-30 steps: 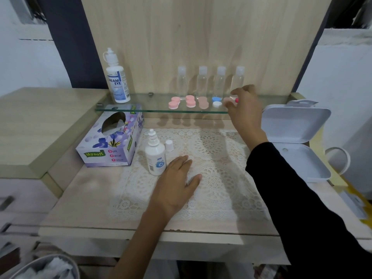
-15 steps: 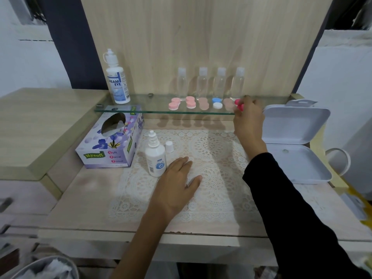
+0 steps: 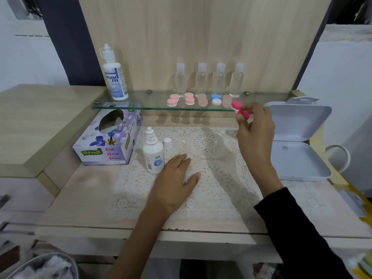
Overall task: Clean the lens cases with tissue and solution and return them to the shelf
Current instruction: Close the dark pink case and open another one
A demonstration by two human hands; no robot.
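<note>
lt: soft, even | shdws: faint, below glass shelf (image 3: 150,102) | edges: wide-angle warp, btm corners blurry

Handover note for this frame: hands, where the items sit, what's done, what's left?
Left hand: open, flat on the lace mat, empty.
Right hand: pinches the bright pink lens case just in front of the glass shelf.
Five other cases sit on the shelf.
Solution bottle stands uncapped on the mat, cap beside it, tissue box to its left.
Done: one case in hand. Left: tissue, solution, wipe, return it; whether the others are clean cannot be told.
</note>
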